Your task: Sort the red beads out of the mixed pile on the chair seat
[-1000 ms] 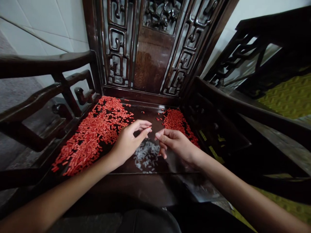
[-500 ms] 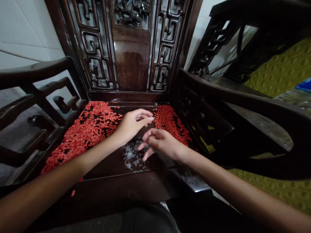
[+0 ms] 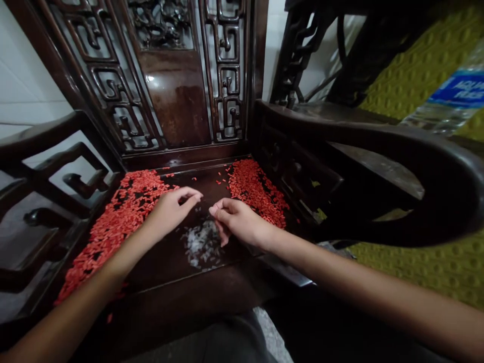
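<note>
Rice (image 3: 200,244) between pellet heaps (image 3: 121,227) — chair seat (image 3: 159,267)

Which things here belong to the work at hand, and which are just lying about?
In use: left hand; right hand; red grains in two heaps; pale grains between them; dark wooden seat.
Lying about: carved chair back; plastic bottle; olive textured mat; tiled wall.

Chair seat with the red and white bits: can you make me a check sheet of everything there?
surface: dark polished wooden chair seat.
job's things: two heaps of small red pieces; a patch of white rice-like grains between them.
clutter: a few stray red pieces between the heaps.
hands: left hand and right hand curled, close together above the white grains; cannot tell if they hold anything.
cables: nothing seen.
surroundings: carved wooden chair back, white tiled wall, yellow-green textured mat, plastic bottle with a blue label.
</note>
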The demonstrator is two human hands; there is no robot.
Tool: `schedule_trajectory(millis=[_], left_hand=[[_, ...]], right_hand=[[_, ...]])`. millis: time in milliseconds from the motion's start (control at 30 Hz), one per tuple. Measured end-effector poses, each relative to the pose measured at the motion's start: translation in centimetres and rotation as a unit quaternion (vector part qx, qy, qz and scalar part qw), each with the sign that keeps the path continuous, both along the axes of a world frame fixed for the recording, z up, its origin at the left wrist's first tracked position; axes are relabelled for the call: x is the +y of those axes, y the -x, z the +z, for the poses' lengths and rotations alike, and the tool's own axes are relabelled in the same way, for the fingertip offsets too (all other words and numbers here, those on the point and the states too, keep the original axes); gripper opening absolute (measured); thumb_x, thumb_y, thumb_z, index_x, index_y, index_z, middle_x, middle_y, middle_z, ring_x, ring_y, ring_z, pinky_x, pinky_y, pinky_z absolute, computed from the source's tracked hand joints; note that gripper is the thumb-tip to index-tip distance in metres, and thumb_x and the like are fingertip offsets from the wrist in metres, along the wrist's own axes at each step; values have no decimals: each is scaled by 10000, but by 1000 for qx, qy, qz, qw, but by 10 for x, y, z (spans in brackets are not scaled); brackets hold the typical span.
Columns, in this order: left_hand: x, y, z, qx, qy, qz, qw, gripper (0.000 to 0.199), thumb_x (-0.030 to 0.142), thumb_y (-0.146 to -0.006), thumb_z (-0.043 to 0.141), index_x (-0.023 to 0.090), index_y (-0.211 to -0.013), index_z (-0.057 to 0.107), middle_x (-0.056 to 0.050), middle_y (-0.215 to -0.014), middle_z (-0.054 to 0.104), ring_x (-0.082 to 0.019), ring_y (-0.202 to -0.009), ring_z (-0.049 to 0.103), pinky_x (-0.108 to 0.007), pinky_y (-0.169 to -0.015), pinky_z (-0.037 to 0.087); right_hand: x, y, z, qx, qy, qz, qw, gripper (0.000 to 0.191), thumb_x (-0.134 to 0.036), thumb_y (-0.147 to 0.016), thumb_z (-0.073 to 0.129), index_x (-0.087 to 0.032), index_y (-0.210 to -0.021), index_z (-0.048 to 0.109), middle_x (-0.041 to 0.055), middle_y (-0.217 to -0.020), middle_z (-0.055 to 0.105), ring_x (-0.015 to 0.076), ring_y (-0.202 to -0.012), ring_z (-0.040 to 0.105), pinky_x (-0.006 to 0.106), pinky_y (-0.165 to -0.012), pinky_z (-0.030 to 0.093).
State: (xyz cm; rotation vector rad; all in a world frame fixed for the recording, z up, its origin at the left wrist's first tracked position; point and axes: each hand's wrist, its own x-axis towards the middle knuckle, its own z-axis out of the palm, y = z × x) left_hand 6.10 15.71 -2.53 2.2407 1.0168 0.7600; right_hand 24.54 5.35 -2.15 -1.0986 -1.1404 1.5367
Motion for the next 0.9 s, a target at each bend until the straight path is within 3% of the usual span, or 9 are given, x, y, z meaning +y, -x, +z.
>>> schedule_trajectory(millis=[133,233,467,633,900], left_hand=[[-37,-2,-3,-67,5,-35,997,216,358,-963,598,202,-1073,700,-40,-1053,749,-201,-984,686,-318,-922,531],[-51,-10,-5,-115,-12,-25,993,198,315,-943,638,206,-1101,685,-47,-1078,740,-195,-991,685,-319,-929,535],[-44,4,-14,-137,-14,20,990,188,371,-941,666,209,-1015,728,-46,-1037,758,-198,-960,699,-321,-902,540],[-41,12,-15,-94,-41,18,995,181,371,-965,629,217,-948,722,-33,-940,741,-189,-874,684,-304,-820,521],[-32,19,-20,-92,-78,29,992,136,319,-970,610,235,-968,717,-34,-976,739,-206,-949,669,-343,-908,512]], right_hand=[[5,5,1,14,-48,-30,998,325,-468,-954,636,-210,-832,479,-97,-523,494,89,-379,481,211,-400,443],[11,9,4,-19,-52,-62,997,369,-518,-928,654,-209,-810,492,-91,-492,481,91,-368,469,210,-377,386],[17,20,2,-45,-47,-103,993,445,-589,-852,709,-221,-766,474,-101,-494,458,89,-363,450,227,-381,392],[15,29,-2,-53,-51,-110,991,355,-496,-907,656,-219,-767,483,-96,-503,476,94,-369,471,223,-389,356],[18,40,-4,-86,-33,-123,988,222,-373,-956,558,-204,-815,539,-74,-565,522,96,-390,502,218,-414,408]])
